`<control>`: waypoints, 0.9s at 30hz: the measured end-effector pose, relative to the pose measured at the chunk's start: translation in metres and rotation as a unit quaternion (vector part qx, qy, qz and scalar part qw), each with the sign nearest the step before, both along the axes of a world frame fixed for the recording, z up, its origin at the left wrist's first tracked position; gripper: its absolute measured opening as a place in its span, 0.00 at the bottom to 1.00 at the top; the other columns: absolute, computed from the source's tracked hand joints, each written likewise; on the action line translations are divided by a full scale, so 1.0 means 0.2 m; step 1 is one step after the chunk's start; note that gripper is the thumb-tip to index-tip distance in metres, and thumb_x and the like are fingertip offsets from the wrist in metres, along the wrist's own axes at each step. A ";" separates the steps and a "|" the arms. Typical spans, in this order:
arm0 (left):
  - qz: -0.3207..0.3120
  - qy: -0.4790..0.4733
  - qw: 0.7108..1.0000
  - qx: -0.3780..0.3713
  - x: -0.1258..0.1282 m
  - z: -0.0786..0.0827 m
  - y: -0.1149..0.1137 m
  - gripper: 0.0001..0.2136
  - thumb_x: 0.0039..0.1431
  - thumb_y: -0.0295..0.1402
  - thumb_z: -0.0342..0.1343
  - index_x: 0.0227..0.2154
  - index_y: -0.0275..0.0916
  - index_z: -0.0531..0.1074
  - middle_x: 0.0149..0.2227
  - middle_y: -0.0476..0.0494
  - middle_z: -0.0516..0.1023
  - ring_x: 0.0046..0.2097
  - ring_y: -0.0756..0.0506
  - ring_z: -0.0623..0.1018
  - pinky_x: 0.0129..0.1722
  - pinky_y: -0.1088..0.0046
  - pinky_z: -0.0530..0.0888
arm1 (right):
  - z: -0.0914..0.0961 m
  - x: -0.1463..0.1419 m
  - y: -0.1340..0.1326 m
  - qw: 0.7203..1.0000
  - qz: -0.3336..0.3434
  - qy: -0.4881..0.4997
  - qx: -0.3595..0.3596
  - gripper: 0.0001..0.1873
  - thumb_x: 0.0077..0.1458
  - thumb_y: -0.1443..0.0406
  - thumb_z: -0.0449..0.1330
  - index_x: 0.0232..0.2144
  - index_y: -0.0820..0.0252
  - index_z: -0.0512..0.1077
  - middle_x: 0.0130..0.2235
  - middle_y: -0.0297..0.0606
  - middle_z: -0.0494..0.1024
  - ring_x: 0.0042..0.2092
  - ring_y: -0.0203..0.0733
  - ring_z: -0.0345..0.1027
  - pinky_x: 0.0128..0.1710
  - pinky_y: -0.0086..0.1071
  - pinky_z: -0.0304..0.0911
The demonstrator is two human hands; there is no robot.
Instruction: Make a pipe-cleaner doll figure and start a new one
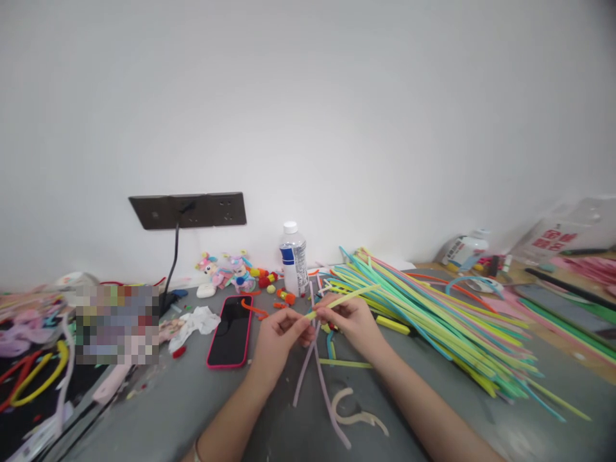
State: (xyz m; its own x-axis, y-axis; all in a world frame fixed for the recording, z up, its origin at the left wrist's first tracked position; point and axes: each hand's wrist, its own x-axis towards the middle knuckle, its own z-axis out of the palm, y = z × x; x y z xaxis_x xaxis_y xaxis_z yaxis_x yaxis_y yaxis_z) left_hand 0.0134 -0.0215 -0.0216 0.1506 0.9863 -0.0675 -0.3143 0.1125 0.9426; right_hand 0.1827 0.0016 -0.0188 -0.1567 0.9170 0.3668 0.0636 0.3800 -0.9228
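Note:
Over the middle of the grey table, my left hand [285,335] and my right hand [350,321] are close together. Both pinch a yellow pipe cleaner [355,294], whose long end sticks out to the upper right past my right hand. Lilac pipe cleaners [331,407] cross just beneath my fingers and trail toward me; whether my hands touch them is hard to tell. A curled cream pipe cleaner [357,418] lies below my right hand. Beside my right wrist rests another short yellow pipe cleaner [344,363].
A large bundle of coloured pipe cleaners [433,314] spreads on the right. Left of my hands lies a phone [231,333] in a pink case. Behind stand a bottle [294,260] and small plush figures [238,273]. A socket strip [187,211] is on the wall.

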 end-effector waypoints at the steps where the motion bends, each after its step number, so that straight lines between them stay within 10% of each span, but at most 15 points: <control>1: 0.003 0.018 1.000 0.018 0.00 0.00 0.00 0.20 0.37 0.47 0.72 0.21 0.34 0.77 0.21 0.44 0.79 0.24 0.49 0.77 0.26 0.77 0.75 | 0.00 0.00 0.00 1.000 0.002 -0.002 -0.003 0.20 0.49 0.49 0.66 0.25 0.60 0.78 0.22 0.35 0.73 0.23 0.35 0.63 0.21 0.28 0.58; 27: -0.029 0.031 0.999 0.020 0.03 0.01 -0.03 0.17 0.41 0.45 0.71 0.27 0.35 0.79 0.26 0.41 0.82 0.26 0.47 0.79 0.28 0.75 0.76 | 0.02 -0.01 -0.01 0.991 0.083 0.044 -0.098 0.22 0.48 0.48 0.67 0.25 0.60 0.68 0.23 0.31 0.71 0.24 0.33 0.64 0.27 0.29 0.63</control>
